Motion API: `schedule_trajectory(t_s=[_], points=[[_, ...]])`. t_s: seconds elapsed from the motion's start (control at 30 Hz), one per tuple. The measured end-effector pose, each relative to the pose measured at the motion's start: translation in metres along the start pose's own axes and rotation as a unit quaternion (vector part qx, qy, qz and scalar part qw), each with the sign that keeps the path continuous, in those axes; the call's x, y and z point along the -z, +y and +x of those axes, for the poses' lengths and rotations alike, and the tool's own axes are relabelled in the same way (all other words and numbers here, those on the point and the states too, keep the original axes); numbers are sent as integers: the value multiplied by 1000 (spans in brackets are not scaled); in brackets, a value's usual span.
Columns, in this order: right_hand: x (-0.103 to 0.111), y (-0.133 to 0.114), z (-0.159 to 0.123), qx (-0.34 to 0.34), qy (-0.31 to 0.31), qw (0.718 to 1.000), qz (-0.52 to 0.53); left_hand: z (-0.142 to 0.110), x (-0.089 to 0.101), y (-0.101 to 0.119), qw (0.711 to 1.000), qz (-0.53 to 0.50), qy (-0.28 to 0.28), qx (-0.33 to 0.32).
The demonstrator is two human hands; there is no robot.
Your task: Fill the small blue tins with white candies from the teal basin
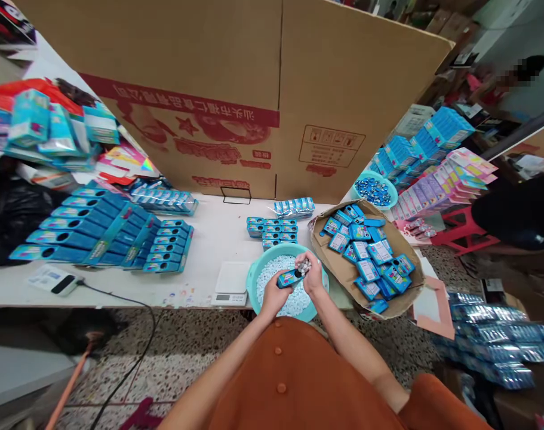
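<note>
Small box [288, 278]: oblong, bright blue, with pale printing and spots of other colours on its long upward face; the lettering is too small to read. A dark patch marks its end nearest the right hand. The box lies lengthwise across the view, tilted slightly upward toward that end, above the middle of a pale turquoise basin [252, 282]. The left hand [274, 297] grasps it, thumb along the near part and fingers beneath. The right hand [312, 275] is curled about a handful of pellets [304, 266], whitish and grey-pink, at the dark end; whether its fingers touch the box cannot be told. White pellets [268, 269] cover the basin's floor. Left of the basin, on the white desk [213, 230], stands a scale [231, 279]. Just behind it are rows of blue boxes [272, 229]. At right, a shallow carton [341, 272] contains loose, similar boxes [367, 270], lying at various angles.
</note>
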State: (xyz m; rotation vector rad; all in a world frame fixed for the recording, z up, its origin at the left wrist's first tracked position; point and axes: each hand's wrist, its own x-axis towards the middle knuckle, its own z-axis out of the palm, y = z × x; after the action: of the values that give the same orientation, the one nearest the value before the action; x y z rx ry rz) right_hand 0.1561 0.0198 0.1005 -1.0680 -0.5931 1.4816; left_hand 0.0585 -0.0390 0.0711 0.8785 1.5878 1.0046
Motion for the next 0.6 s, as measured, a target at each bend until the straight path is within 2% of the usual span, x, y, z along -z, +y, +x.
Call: schedule_trajectory(t_s=[0.13,0.33,0.4,0.5,0.57,0.6], points=[[3,-1,0,-18,-16,1000,3,0,-2,1,1000,2,0,5],[2,1,-3,-11,-26,1000,-12,2,-2,-8,997,-32,-9,63],[1,2,-2,-26,-25,999,-22,2,1,-9,1000,-11,-9,23],[0,2,-1,-23,-16,999,-38,-3,5,-5,996,44,-15,-74],[-2,1,-5,-10,-1,999,-48,-4,7,3,996,58,-18,-64],[-3,0,-7,-7,5,998,-56,-2,8,8,998,52,-12,-13]])
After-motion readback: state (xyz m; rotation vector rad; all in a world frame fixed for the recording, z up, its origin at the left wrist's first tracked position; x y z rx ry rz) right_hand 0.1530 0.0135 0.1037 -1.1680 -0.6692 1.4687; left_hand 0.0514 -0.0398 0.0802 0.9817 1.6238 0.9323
